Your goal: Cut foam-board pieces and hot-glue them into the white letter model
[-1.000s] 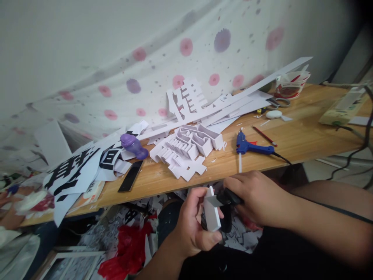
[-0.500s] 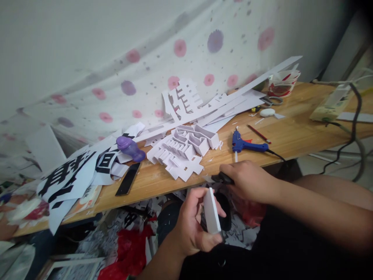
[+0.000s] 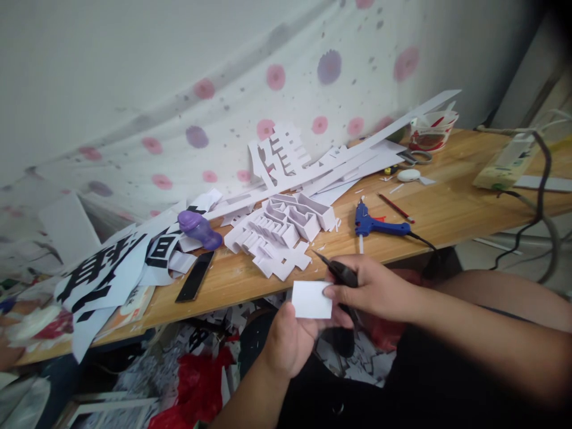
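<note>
My left hand [image 3: 290,345] holds a small white rectangular board [image 3: 311,300] in front of the table edge, its broad face turned up toward me. In my right hand [image 3: 366,289] is a black-handled craft knife [image 3: 343,273], its pointed blade aimed up and left above the board. My right thumb reaches the board's right edge. Behind my hands, a white built-up letter shape with raised walls [image 3: 286,229] lies on the table [image 3: 250,286]. To its right rests a blue glue gun [image 3: 379,225] with a glue stick poking out.
A purple bottle [image 3: 199,229] and black phone [image 3: 195,276] lie to the left, near printed sheets [image 3: 107,268]. Toward the back right are a pencil [image 3: 396,208], scissors [image 3: 415,157], a paper tub [image 3: 432,130] and a power strip [image 3: 504,161]. Scraps and a red bag [image 3: 196,387] lie below.
My left hand has turned the white board from edge-on to face-up. My right hand has moved in, its thumb now at the board's edge, with the knife still held.
</note>
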`<state>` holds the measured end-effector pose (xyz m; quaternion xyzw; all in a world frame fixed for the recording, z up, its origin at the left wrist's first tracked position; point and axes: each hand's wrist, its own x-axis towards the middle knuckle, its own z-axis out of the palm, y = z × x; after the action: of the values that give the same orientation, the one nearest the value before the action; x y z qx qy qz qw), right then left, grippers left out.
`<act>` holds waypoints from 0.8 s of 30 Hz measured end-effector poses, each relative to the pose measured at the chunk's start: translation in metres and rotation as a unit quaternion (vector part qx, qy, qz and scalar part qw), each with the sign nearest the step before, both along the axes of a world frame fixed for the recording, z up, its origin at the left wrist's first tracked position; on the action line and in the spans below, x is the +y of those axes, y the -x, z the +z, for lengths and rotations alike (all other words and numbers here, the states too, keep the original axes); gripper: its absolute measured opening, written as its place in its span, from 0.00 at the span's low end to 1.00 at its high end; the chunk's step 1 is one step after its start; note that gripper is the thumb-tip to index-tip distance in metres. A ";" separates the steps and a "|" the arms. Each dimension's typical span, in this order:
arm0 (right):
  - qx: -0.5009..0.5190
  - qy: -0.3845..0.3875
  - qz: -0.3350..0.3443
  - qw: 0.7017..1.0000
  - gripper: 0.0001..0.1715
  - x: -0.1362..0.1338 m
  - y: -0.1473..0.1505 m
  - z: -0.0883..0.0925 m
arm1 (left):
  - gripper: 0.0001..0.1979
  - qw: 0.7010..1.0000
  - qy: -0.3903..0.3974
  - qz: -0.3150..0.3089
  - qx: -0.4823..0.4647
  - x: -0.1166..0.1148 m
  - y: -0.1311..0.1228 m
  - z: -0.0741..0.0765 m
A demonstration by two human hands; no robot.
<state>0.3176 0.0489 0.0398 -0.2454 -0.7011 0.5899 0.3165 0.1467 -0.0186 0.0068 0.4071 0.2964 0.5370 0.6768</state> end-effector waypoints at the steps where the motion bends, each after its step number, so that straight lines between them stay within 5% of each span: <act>1: 0.006 0.010 -0.010 1.000 0.13 0.000 0.001 -0.001 | 0.25 0.998 -0.006 0.060 0.029 0.002 0.001 -0.001; 3: 0.006 0.012 -0.048 0.999 0.13 0.000 0.001 -0.002 | 0.17 0.983 -0.027 0.155 0.096 0.004 0.003 -0.002; 5: 0.012 0.037 -0.043 0.998 0.13 0.000 0.001 -0.001 | 0.15 0.973 -0.042 0.178 0.140 0.003 0.002 -0.001; 8: 0.040 0.095 0.015 0.995 0.13 0.000 0.000 -0.001 | 0.14 0.984 -0.030 0.147 0.101 0.000 -0.002 0.007; 12: 0.033 0.077 0.027 0.996 0.14 0.002 -0.003 -0.003 | 0.29 0.998 0.054 0.039 0.014 -0.004 -0.006 0.020; 14: 0.029 0.068 0.030 0.997 0.14 0.001 -0.004 -0.004 | 0.31 0.997 0.074 0.033 0.016 -0.005 -0.007 0.023; 20: -0.065 -0.069 -0.109 0.990 0.13 -0.008 0.003 -0.002 | 0.16 0.956 0.010 0.240 0.168 -0.003 -0.008 0.014; 24: -0.099 -0.099 -0.150 0.979 0.13 -0.015 0.008 0.000 | 0.31 0.891 -0.103 0.266 0.353 -0.002 -0.005 0.004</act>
<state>0.3098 0.0338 0.0395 -0.3724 -0.7391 0.4361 0.3534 0.1515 -0.0206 0.0104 0.5436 0.5559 0.5453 0.3133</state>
